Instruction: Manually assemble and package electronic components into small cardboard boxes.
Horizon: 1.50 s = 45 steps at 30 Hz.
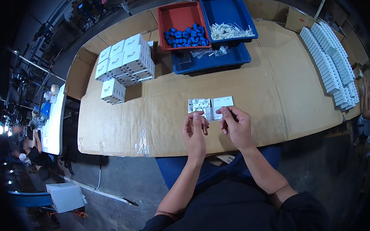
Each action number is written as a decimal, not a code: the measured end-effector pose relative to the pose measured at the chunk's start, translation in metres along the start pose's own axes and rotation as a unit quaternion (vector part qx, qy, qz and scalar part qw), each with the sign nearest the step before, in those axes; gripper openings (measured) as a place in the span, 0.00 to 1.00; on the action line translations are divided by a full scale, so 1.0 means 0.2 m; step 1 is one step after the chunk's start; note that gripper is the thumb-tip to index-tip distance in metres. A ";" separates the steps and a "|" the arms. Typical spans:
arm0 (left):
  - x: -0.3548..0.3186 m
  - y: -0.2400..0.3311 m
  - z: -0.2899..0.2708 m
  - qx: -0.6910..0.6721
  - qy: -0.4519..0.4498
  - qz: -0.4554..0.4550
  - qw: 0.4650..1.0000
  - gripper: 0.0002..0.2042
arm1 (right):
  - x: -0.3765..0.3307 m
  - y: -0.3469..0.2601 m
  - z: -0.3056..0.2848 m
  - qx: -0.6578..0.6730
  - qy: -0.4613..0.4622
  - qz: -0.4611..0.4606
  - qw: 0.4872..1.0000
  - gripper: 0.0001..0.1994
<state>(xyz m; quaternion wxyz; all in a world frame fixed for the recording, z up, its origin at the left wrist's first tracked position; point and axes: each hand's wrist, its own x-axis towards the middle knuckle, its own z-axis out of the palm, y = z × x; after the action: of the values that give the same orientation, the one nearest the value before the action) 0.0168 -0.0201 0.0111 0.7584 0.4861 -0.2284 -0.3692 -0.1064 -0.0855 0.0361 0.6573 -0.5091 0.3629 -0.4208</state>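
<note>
An open white plastic case or housing (pixel 194 102) lies on the cardboard-covered table in front of me, with small white parts inside it. Right beside it is a flat white panel (pixel 223 102) with faint print. My left hand (pixel 193 129) is over the near edge of the case, its fingers curled and its thumb against the index finger. Over the near side of the panel, my right hand (pixel 238 126) has thumb and index finger pinched together. Whatever either pinch holds is too small or too hidden to make out.
Stacked white boxes (pixel 126 56) stand at the left. At the back are a red tray (pixel 176 16) of blue parts, a blue tray (pixel 223 10) of white plugs, and a lower blue tray (pixel 211 66) with clear bags. Long rows of white housings (pixel 325 64) line the right.
</note>
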 end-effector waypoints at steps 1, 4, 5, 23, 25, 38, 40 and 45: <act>0.00 0.02 0.00 0.029 -0.011 -0.018 0.999 0.09 | 0.01 0.00 -0.01 -0.001 0.001 -0.009 1.000 0.15; -0.02 -0.01 -0.02 0.051 -0.049 -0.033 0.997 0.09 | 0.03 0.03 -0.04 0.000 0.002 -0.013 1.000 0.16; -0.02 -0.01 -0.01 0.039 -0.045 -0.045 0.997 0.08 | 0.03 0.04 -0.04 -0.002 -0.004 -0.007 1.000 0.15; -0.03 -0.06 -0.03 0.164 -0.003 0.055 0.985 0.04 | 0.00 0.10 0.05 -0.101 -0.028 -0.131 0.986 0.06; -0.02 -0.09 -0.05 0.164 -0.010 0.055 0.985 0.04 | 0.00 0.09 0.04 -0.101 -0.037 -0.116 0.987 0.06; 0.01 -0.03 -0.06 0.309 -0.065 0.153 0.937 0.05 | 0.02 0.11 0.01 -0.075 -0.051 -0.038 0.995 0.08; 0.01 -0.03 -0.06 0.307 -0.070 0.154 0.937 0.05 | 0.04 0.14 -0.02 -0.058 -0.057 -0.026 0.996 0.08; 0.01 -0.07 -0.08 0.218 -0.079 0.086 0.969 0.04 | 0.06 0.18 -0.05 -0.018 -0.064 -0.011 0.998 0.09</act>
<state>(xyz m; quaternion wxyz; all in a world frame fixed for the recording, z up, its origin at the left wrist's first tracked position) 0.0245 -0.0173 -0.0084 0.6427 0.5876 -0.4036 -0.2807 -0.1046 -0.0952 -0.0014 0.6655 -0.5504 0.3218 -0.3881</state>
